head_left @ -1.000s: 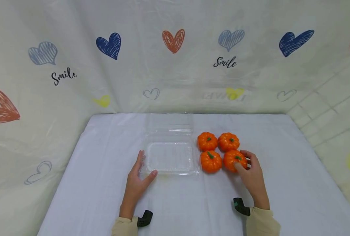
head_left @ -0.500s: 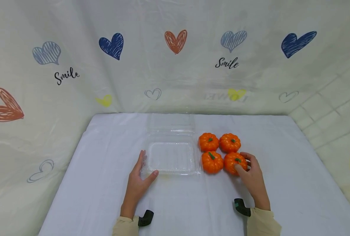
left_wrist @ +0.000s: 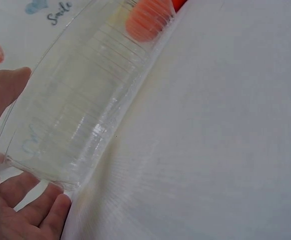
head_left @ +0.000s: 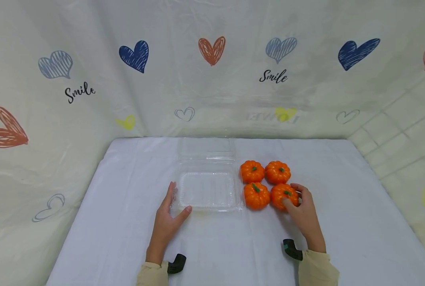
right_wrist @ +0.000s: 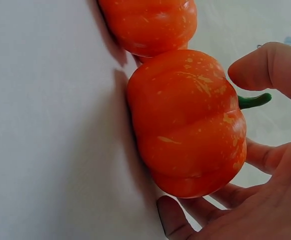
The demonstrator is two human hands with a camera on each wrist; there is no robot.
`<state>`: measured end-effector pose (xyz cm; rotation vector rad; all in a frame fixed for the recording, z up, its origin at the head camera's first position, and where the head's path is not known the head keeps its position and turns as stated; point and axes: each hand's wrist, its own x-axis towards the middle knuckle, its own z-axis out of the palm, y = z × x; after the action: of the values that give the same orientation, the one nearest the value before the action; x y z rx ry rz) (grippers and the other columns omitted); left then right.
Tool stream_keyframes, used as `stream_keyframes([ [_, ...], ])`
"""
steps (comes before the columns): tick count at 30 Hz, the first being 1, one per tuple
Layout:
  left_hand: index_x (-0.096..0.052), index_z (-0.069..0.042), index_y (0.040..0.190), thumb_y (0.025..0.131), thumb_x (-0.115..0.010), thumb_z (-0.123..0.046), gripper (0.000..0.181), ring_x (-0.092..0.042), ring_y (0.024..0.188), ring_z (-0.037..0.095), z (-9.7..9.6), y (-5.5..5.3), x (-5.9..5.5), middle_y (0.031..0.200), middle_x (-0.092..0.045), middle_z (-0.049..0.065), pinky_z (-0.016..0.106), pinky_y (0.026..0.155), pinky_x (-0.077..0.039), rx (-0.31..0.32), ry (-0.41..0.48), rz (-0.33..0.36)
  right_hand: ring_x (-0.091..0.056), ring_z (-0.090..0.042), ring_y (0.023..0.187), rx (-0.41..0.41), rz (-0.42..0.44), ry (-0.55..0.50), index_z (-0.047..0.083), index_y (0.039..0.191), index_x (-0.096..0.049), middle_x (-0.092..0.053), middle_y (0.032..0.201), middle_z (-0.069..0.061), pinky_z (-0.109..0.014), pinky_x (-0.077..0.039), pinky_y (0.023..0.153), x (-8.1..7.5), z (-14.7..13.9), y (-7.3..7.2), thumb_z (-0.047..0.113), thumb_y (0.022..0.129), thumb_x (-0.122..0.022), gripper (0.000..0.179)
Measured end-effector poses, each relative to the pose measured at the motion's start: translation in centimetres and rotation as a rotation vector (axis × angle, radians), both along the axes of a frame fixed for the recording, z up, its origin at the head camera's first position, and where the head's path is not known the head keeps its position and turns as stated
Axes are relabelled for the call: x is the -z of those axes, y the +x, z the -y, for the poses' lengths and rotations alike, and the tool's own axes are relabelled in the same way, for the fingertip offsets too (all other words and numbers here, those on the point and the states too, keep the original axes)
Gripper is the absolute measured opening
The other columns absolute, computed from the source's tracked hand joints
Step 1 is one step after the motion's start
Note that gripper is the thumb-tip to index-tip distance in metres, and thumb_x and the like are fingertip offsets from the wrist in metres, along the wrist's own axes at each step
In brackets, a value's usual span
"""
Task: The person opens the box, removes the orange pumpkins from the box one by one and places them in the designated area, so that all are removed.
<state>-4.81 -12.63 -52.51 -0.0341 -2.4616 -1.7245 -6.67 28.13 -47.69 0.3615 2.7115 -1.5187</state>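
Note:
A clear plastic clamshell box lies with its lid folded back on the table. My left hand rests at its near left corner, fingers along the left side and thumb at the front rim. In the left wrist view, these fingers touch the box's end wall. Right of the box sit several orange toy pumpkins with green stems, in two rows. My right hand holds the near right pumpkin, fingers around its right side and thumb at the front. This pumpkin sits on the table in the right wrist view.
The near left pumpkin stands between the held one and the box. Behind are two more, the far left pumpkin and the far right pumpkin. A white cloth covers the table, and a curtain with hearts hangs behind it.
The pumpkin in my right hand has shifted very slightly toward me and its stem sits a little lower. My left hand and the box stay put; the head view sways slightly.

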Motion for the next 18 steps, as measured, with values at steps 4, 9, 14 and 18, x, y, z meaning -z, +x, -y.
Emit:
stream_keyframes([
  [4, -0.025, -0.017, 0.172, 0.094, -0.082, -0.037, 0.098, -0.034, 0.157, 0.031, -0.1, -0.1, 0.1, 0.174, -0.031, -0.001, 0.061, 0.125, -0.028, 0.005, 0.002, -0.003, -0.031, -0.046, 0.148, -0.01, -0.003, -0.002, -0.002, 0.163, -0.028, -0.028, 0.166, -0.026, -0.066, -0.032, 0.121, 0.0, 0.0, 0.0, 0.02, 0.102, -0.06, 0.072],
  [9, -0.022, -0.017, 0.173, 0.094, -0.083, -0.034, 0.101, -0.034, 0.157, 0.026, 0.0, -0.4, 0.2, 0.174, -0.029, -0.005, 0.056, 0.126, -0.027, 0.011, 0.03, -0.018, -0.026, -0.049, 0.151, -0.013, -0.03, 0.009, 0.0, 0.167, -0.022, -0.022, 0.168, -0.028, -0.07, -0.031, 0.12, 0.0, 0.1, -0.2, 0.025, 0.104, -0.061, 0.078],
  [14, -0.018, -0.015, 0.173, 0.095, -0.082, -0.031, 0.102, -0.033, 0.158, 0.028, -0.2, -0.5, 0.4, 0.176, -0.026, 0.001, 0.058, 0.126, -0.025, 0.011, 0.062, -0.034, -0.027, -0.052, 0.149, -0.03, -0.093, 0.09, -0.002, 0.166, -0.023, -0.021, 0.167, -0.032, -0.073, -0.034, 0.116, 0.1, -0.4, -0.7, 0.029, 0.106, -0.06, 0.077],
  [18, -0.016, -0.017, 0.174, 0.097, -0.079, -0.03, 0.099, -0.036, 0.156, 0.031, -0.1, -0.6, 0.3, 0.176, -0.026, 0.004, 0.058, 0.125, -0.029, -0.004, 0.062, -0.039, -0.022, -0.056, 0.149, -0.067, -0.101, 0.207, -0.004, 0.165, -0.023, -0.017, 0.167, -0.035, -0.079, -0.028, 0.115, -0.2, -0.9, -1.0, 0.033, 0.107, -0.06, 0.078],
])
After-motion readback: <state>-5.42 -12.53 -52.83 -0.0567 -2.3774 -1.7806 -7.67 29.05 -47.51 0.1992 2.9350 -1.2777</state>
